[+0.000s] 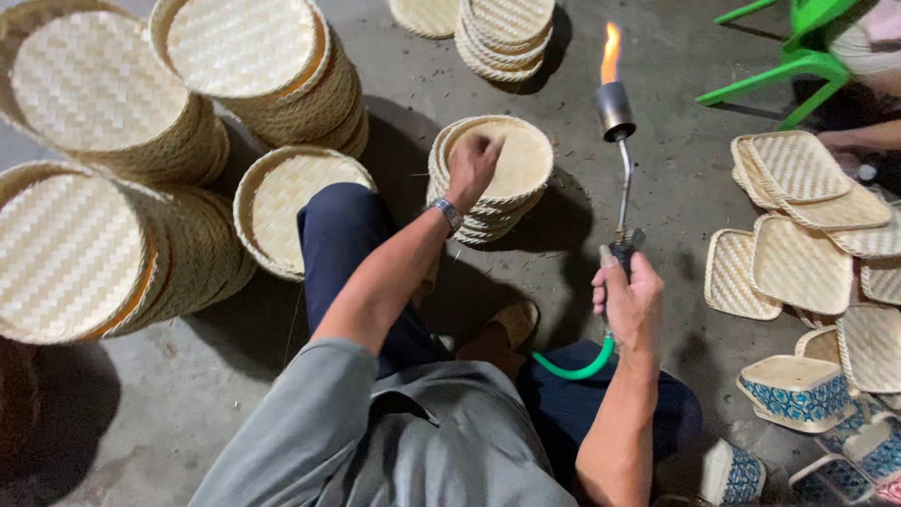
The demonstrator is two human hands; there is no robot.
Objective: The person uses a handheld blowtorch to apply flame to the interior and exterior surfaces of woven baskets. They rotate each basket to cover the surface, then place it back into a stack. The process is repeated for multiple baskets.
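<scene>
My left hand reaches forward onto the top tray of a short stack of round woven bamboo trays on the concrete floor, fingers curled at its near rim. My right hand grips the handle of a gas torch held upright. A flame burns from the torch's metal nozzle, above and to the right of the stack. A green hose curves down from the handle towards my lap. My knee in dark trousers lies between the two arms.
Tall stacks of round woven trays stand to the left and far middle. Square woven trays and patterned blue boxes lie at the right. A green plastic chair and another person's arm are at the upper right.
</scene>
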